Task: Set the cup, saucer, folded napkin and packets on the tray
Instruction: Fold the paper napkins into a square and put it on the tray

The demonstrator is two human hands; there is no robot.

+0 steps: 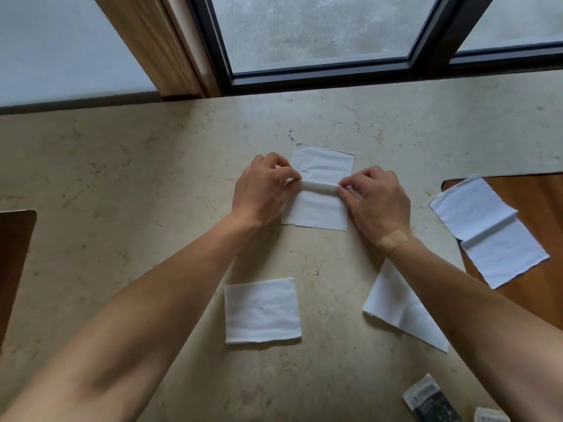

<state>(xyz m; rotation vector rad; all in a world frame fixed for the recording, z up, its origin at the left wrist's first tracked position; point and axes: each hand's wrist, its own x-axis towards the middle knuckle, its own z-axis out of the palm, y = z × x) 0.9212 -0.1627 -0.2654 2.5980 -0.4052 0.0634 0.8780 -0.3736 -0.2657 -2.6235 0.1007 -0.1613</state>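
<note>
Here your left hand (264, 190) & right hand (376, 202) pinched the napkin (320, 190) fold w/ closed fingers; spare napkins (262, 310) lay near on tabletop (122, 178).

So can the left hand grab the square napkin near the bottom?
Probably yes, once it lets go. The left hand is pinching the napkin being folded; nothing covers the square napkin.

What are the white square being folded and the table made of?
The white square napkin between the left hand and right hand looks like soft matte paper or thin cloth, with wrinkles and frayed edges. The beige table looks like polished stone, veined and speckled.
</note>
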